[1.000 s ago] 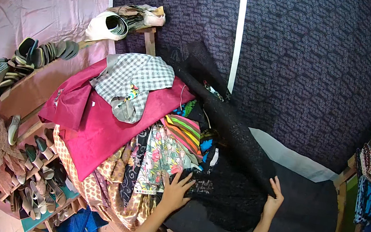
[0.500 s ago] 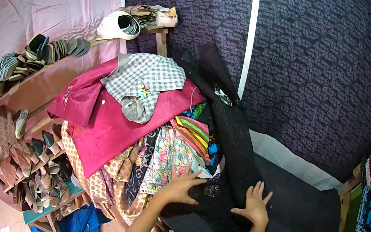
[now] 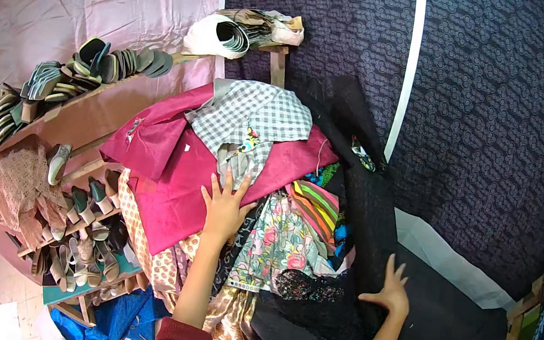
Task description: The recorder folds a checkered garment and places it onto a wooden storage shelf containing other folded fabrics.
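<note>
Your left hand (image 3: 225, 211), fingers spread, gripping nothing, hides part of the magenta cloth (image 3: 169, 214); contact is unclear. Your right hand (image 3: 393, 293), also splayed and empty, is by the black cloth (image 3: 372, 218) right of the pile (image 3: 275, 242), its lower folds too dark to trace.

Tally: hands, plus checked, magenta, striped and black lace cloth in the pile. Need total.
Left hand and right hand: 2
Grey-and-white checked cloth: 1
Magenta cloth: 1, apparently one piece
Multicolour striped cloth: 1
Black lace cloth: 1, apparently one piece
Total: 6
</note>
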`<state>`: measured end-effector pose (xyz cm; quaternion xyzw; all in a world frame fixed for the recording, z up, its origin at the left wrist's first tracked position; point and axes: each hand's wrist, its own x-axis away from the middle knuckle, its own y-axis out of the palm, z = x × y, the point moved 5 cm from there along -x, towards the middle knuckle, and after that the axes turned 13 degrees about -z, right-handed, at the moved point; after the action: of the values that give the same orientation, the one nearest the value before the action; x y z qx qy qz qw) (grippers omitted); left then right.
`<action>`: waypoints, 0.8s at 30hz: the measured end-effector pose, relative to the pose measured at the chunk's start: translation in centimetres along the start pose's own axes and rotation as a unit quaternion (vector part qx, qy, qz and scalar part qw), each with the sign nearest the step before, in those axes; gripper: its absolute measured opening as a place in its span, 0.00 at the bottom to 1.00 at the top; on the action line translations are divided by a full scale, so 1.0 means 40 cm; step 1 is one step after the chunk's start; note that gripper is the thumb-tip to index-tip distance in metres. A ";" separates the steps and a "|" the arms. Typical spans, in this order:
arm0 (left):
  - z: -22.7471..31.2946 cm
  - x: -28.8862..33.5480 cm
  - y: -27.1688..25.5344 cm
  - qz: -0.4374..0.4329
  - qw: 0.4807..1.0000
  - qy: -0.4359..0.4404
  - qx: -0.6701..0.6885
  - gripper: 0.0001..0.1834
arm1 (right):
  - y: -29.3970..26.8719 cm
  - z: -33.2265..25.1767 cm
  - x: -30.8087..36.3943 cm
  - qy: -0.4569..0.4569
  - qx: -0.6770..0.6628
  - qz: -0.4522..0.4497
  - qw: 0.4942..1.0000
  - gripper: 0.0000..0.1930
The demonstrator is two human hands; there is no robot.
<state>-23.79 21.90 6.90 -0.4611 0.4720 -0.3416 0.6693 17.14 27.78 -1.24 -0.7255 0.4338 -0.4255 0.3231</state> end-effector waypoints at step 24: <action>0.134 0.065 -0.060 0.058 0.998 -0.005 0.019 0.21 | 0.200 -0.391 -0.161 -0.313 -0.289 0.023 0.904 0.55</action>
<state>-17.93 20.35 9.02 -0.4214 0.4884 -0.3089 0.6989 -1.44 28.72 -3.40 -0.8728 0.4310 -0.0246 0.2279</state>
